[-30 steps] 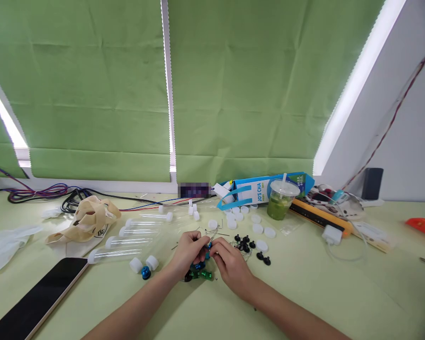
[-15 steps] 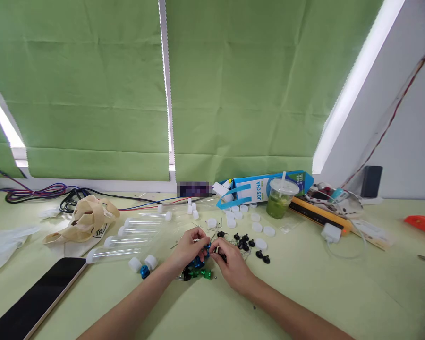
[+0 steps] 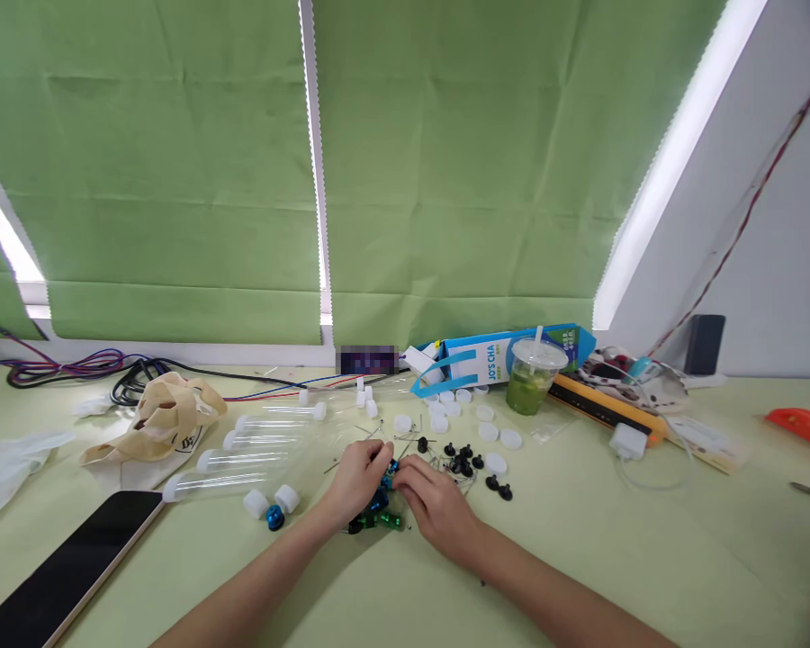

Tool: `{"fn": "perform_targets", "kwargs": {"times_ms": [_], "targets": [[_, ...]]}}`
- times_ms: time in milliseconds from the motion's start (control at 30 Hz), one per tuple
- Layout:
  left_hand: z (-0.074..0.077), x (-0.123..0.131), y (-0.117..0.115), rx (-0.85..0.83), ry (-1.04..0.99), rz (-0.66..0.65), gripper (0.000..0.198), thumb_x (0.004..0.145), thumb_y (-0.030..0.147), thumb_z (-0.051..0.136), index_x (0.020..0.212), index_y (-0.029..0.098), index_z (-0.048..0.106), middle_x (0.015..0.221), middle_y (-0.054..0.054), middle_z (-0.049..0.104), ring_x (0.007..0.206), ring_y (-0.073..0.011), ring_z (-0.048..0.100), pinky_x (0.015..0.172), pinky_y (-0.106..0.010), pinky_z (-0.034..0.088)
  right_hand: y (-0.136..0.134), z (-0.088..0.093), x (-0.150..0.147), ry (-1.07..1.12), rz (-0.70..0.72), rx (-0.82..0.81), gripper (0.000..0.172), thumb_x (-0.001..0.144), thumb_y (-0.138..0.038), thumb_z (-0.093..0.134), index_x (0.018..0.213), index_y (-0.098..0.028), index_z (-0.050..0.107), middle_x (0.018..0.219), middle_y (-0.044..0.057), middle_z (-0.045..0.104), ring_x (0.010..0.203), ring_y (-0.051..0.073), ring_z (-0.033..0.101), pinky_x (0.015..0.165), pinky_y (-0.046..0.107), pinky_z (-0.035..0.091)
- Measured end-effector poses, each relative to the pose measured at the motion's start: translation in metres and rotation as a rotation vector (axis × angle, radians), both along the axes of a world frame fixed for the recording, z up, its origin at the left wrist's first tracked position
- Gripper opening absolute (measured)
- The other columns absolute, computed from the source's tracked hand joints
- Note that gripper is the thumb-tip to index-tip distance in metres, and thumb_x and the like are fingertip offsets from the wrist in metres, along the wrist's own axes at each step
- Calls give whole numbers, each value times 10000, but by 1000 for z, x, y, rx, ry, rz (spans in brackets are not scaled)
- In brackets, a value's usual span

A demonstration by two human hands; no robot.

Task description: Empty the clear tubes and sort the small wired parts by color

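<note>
Since a second ago, a black plug [image 3: 422,445] has come to lie just beyond the right hand [image 3: 442,511], and both hands have shifted slightly leftward. Creased cloth blinds [image 3: 445,153] with zigzag edges hang behind the smooth, pale green counter [image 3: 621,567]. On it lie a flat, glossy phone [image 3: 74,567], a crumpled cloth bag [image 3: 168,409] and clear, round-ended tubes [image 3: 233,486]. The left hand [image 3: 356,484] has its grip clamped on a small blue piece [image 3: 392,466], held low over the counter; the right fingertips bunch against it, though whether they pinch it I cannot tell. Around them are round white caps [image 3: 495,463], shiny green fittings [image 3: 391,520], flanged, stemmed other plugs [image 3: 492,483] and, smallest, thin metal pins [image 3: 330,466].
</note>
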State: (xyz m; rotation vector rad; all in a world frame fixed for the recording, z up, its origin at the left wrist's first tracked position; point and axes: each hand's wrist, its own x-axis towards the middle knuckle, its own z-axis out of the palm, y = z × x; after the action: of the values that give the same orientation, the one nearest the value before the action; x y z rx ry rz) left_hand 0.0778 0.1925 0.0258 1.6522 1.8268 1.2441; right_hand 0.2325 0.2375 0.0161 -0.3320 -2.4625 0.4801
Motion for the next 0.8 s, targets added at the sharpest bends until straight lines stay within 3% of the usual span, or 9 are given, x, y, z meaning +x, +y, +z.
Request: {"fn": "perform_targets", "kwargs": {"times_ms": [133,333,433,500,567,667,800], "targets": [[1,2,-3,1,95,35,412,869,351,311,489,191,324,472,50,317,476,-106,306,490,-247,192,-6,2,2,-79,-55,114,159,871,-155,368,928,-193,511,929,56,516,745,147,519,640,251,392],[9,0,-10,53,246,67,439,890,387,324,506,190,407,524,15,434,521,-132,401,532,-256,257,-12,0,-1,-69,-83,78,166,908,-229,362,935,-203,524,905,44,522,739,140,528,631,247,395],[10,-2,-12,127,250,15,314,906,340,322,749,197,553,709,-20,584,745,-172,526,676,-264,360,-9,-4,-3,-36,-119,43,217,927,-207,308,954,-205,523,898,48,525,732,140,528,634,248,404],[8,-3,-13,164,214,-78,231,903,308,351,1003,221,539,902,-27,625,918,-174,530,804,-284,372,-6,-7,-3,11,-149,1,212,928,-199,301,946,-202,512,887,48,528,751,147,529,665,257,414],[6,-3,-12,184,205,-150,242,895,292,378,1088,240,515,1015,-27,617,998,-169,514,865,-296,362,-2,-9,-2,50,-164,-30,202,928,-194,300,930,-203,502,880,45,534,771,151,532,697,264,420],[2,-4,-9,170,267,-91,209,886,309,405,933,231,593,936,-19,639,937,-171,540,826,-291,373,0,-9,-2,62,-158,-33,200,927,-186,302,929,-214,500,896,40,544,788,153,538,707,263,423],[2,-8,-5,93,338,139,441,911,363,314,574,196,543,586,-11,577,694,-178,552,694,-293,359,0,-7,-2,47,-156,-4,234,919,-148,295,988,-232,502,931,39,553,811,152,550,706,255,428]]}}
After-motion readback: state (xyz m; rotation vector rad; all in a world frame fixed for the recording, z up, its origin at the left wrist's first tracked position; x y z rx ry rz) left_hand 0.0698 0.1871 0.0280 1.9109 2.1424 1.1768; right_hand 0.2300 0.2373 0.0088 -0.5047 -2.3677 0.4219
